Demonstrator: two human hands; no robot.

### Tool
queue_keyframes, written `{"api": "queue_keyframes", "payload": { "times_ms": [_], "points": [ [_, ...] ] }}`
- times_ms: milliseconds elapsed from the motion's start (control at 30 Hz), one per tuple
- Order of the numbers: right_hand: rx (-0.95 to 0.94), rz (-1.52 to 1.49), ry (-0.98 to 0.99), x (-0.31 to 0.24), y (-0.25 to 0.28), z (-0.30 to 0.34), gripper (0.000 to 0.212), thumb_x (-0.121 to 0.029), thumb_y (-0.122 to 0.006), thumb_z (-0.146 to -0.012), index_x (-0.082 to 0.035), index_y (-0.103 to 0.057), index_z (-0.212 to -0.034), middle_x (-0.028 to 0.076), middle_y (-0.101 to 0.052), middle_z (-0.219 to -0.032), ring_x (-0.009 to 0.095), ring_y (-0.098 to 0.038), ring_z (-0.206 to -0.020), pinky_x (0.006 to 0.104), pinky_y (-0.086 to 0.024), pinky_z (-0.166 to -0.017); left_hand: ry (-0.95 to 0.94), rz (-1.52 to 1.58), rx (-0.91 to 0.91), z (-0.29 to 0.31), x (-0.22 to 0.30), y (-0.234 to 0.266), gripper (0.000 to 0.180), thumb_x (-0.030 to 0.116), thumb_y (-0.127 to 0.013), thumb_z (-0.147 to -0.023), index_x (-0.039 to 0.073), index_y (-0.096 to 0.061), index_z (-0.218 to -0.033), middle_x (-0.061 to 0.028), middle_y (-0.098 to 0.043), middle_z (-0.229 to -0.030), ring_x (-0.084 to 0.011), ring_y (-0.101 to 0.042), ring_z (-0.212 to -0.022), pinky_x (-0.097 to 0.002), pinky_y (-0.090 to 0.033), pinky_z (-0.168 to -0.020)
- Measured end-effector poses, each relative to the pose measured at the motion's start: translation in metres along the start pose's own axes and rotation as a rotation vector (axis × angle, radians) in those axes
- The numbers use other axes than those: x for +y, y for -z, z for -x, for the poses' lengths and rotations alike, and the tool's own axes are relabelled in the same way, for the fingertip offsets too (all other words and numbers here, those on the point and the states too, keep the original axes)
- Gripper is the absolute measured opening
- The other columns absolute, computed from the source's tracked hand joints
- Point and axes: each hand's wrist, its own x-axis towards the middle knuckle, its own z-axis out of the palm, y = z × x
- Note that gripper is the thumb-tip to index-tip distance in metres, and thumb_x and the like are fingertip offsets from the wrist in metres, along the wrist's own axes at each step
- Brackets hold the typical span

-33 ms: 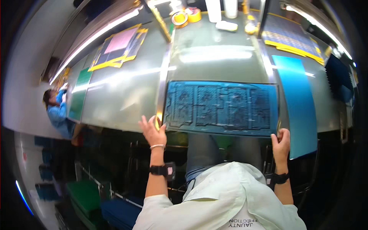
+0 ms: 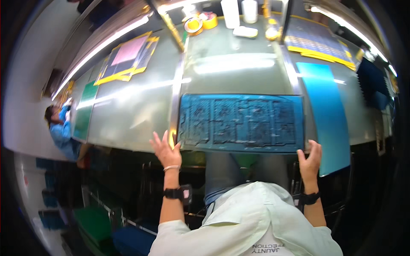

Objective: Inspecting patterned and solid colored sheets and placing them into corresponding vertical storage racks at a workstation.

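Observation:
A wide blue panel [image 2: 241, 121] with dark, circuit-like patterns lies flat on the glossy worktable, along its front edge. My left hand [image 2: 165, 149] is beside the panel's near left corner, fingers spread and thumb close to the edge. By the near right corner is my right hand [image 2: 310, 160], its thumb and fingers apart. The thumb tip comes right up to the panel's edge; whether it touches I cannot tell. A plain, bright blue sheet [image 2: 329, 113] lies to the right of the panel and hangs over the table's front edge.
Yellow-edged sheets [image 2: 102, 79] lie at the far left, more yellow-edged sheets [image 2: 318, 40] at the far right. Tape rolls [image 2: 194, 26] and white bottles [image 2: 230, 15] stand at the back. Metal strips [image 2: 176, 91] cross the tabletop. A co-worker [image 2: 62, 128] is at the left end.
My right thumb and fingers have parted wider beside the panel's corner. The whole view has shifted slightly, so the panel and table appear a little further left.

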Motion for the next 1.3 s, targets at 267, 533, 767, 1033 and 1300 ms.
{"api": "queue_keyframes", "payload": {
  "times_ms": [267,533,767,1033,1300],
  "points": [
    [-0.096,0.41,0.32,0.022,-0.05,-0.098,0.04,-0.013,-0.051,-0.081,-0.01,-0.054,-0.12,0.01,-0.045,-0.128,0.033,-0.033,-0.127,0.0471,-0.029,-0.101,-0.296,0.009,-0.311,-0.01,0.01,0.011,0.033,0.011,-0.045,-0.091,0.019,-0.058,-0.12,0.0005,-0.046,-0.136,-0.03,-0.022,-0.137,-0.0567,-0.011,-0.107],
    [-0.18,0.593,0.276,0.031,-0.081,-0.123,0.048,-0.008,-0.044,-0.081,-0.003,-0.045,-0.128,0.011,-0.042,-0.132,0.034,-0.029,-0.131,0.0497,-0.026,-0.104,-0.389,-0.081,-0.301,-0.018,0.018,0.02,0.032,0.01,-0.053,-0.086,0.016,-0.06,-0.116,-0.0024,-0.051,-0.13,-0.0314,-0.031,-0.132,-0.0584,-0.016,-0.105],
    [-0.212,0.631,0.326,0.032,-0.087,-0.13,0.05,-0.009,-0.045,-0.08,-0.002,-0.042,-0.13,0.011,-0.04,-0.135,0.032,-0.027,-0.132,0.0484,-0.025,-0.105,-0.433,-0.189,-0.242,-0.073,0.038,-0.025,0.05,0.037,-0.053,-0.087,0.005,-0.051,-0.124,-0.0076,-0.045,-0.135,-0.0325,-0.029,-0.133,-0.0576,-0.023,-0.102],
    [-0.171,0.595,0.324,0.033,-0.085,-0.124,0.052,-0.008,-0.044,-0.08,-0.003,-0.04,-0.132,0.01,-0.037,-0.138,0.032,-0.027,-0.133,0.0489,-0.025,-0.106,-0.336,-0.327,-0.196,-0.13,0.055,-0.074,0.057,0.047,-0.044,-0.089,0.006,-0.048,-0.128,-0.0069,-0.043,-0.137,-0.0289,-0.025,-0.135,-0.056,-0.021,-0.105],
    [-0.228,0.595,0.282,0.035,-0.068,-0.108,0.05,-0.008,-0.041,-0.081,0.003,-0.041,-0.13,0.016,-0.037,-0.139,0.034,-0.029,-0.132,0.0505,-0.022,-0.107,-0.18,-0.307,-0.354,-0.122,0.059,-0.08,0.059,0.041,-0.037,-0.093,0.007,-0.028,-0.141,-0.0057,-0.019,-0.15,-0.0239,-0.011,-0.14,-0.0544,-0.01,-0.109]
  ]
}}
